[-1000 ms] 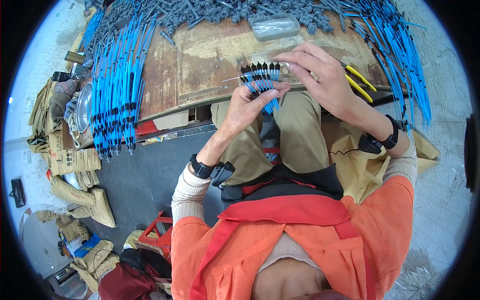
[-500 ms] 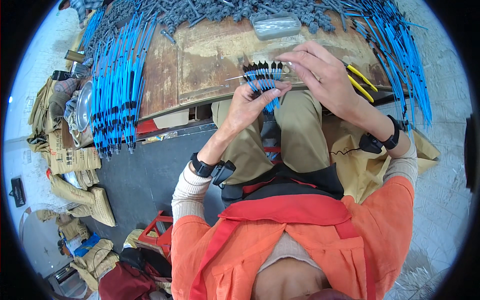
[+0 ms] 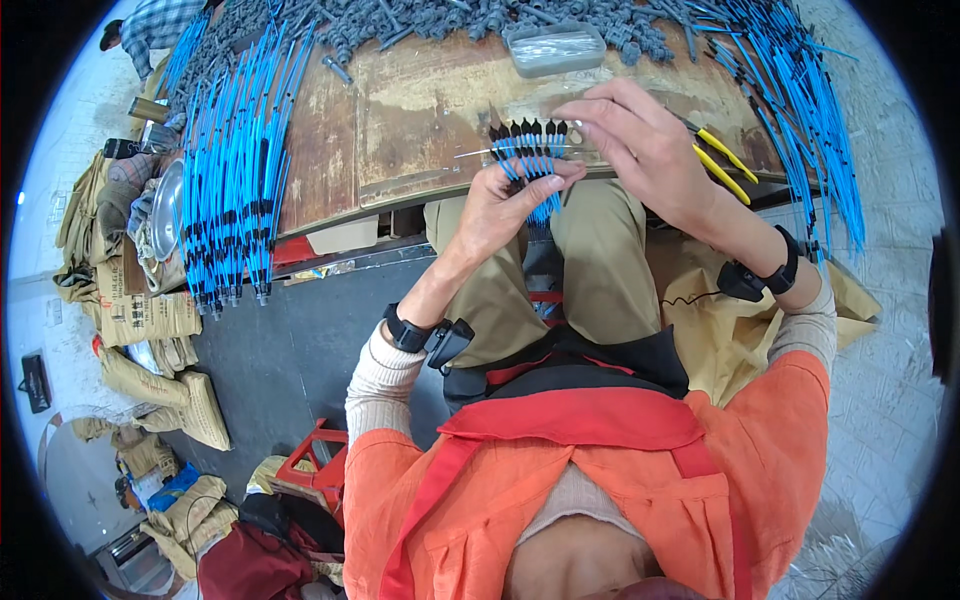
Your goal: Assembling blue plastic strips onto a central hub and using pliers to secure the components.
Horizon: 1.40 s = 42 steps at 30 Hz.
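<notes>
My left hand (image 3: 505,208) is closed around a row of thin blue tubes with black tips (image 3: 530,140), held just past the table's near edge, above my knees. The tips stand up side by side above my fingers. A thin metal pin (image 3: 472,154) lies across the row and sticks out at its left end. My right hand (image 3: 645,150) is at the row's right end, thumb and forefinger drawn together beside the last black tip. Whatever lies between those fingertips is too small to make out.
Yellow-handled pliers (image 3: 722,165) lie right of my right hand. A clear tray of thin pins (image 3: 556,50) sits ahead, before a heap of grey fittings (image 3: 470,20). Bundled blue tubes hang over the wooden table's left (image 3: 235,170) and right (image 3: 800,130) ends. Another person (image 3: 150,30) bends at far left.
The row of tubes in my left hand has shifted very slightly to the right. My right hand stays at the row's end. The other person at far left shows more fully.
</notes>
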{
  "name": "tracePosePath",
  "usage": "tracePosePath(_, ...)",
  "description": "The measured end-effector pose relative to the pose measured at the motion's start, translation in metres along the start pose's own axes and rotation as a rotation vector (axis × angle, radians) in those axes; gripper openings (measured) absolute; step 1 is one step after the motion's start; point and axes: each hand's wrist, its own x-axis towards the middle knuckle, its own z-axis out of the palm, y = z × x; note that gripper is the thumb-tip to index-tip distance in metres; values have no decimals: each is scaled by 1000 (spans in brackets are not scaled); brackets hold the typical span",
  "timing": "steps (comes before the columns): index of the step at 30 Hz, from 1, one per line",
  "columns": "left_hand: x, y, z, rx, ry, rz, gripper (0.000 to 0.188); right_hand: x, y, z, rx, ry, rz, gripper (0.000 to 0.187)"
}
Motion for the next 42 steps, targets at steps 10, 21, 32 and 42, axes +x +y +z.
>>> tracePosePath(10,0,1,0,-43,-8,6,21,-1,4,8,142,24,66,23)
tracePosePath(21,-2,5,0,-1,-15,1,21,5,4,13,67,48,-24,23)
tracePosePath(32,0,2,-2,-44,-20,0,19,13,10,8,111,-51,-87,34)
tracePosePath(42,0,1,-1,-48,-11,-13,20,9,12,15,184,-28,26,23)
